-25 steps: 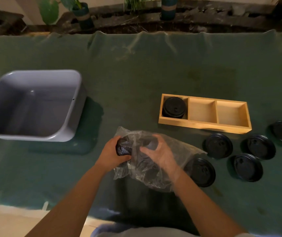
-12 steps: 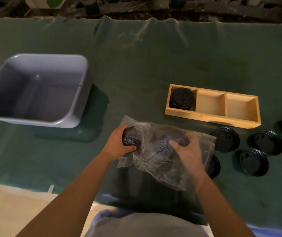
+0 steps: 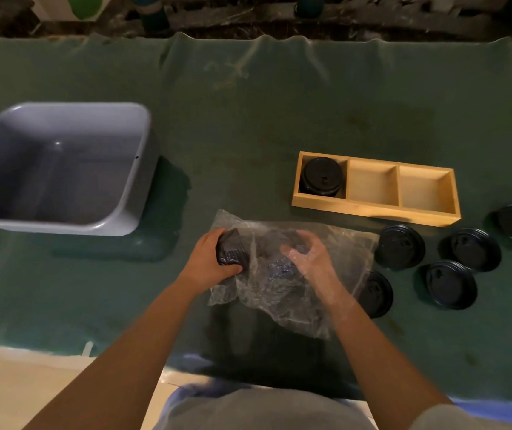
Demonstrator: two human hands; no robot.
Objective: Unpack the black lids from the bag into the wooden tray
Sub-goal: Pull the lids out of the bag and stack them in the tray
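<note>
A clear plastic bag (image 3: 338, 243) lies on the green cloth in front of me, with a stack of black lids (image 3: 233, 251) inside. My left hand (image 3: 209, 262) grips the stack's left end through the plastic. My right hand (image 3: 309, 259) is inside the bag, seen through the film, fingers curled toward the lids; whether it holds any I cannot tell. The wooden tray (image 3: 372, 209), with three compartments, sits beyond to the right. Its left compartment holds a stack of black lids (image 3: 321, 176); the other two are bare. Several loose black lids (image 3: 400, 251) lie right of the bag.
A grey plastic tub (image 3: 118, 212) stands at the left on the cloth. One loose lid (image 3: 375, 294) is partly under the bag's right edge. The table's near edge and a pale floor lie below my arms. Plant pots line the far edge.
My right hand has gone from resting on the outside of the bag to reaching inside it. The left hand keeps its grip on the stack's end.
</note>
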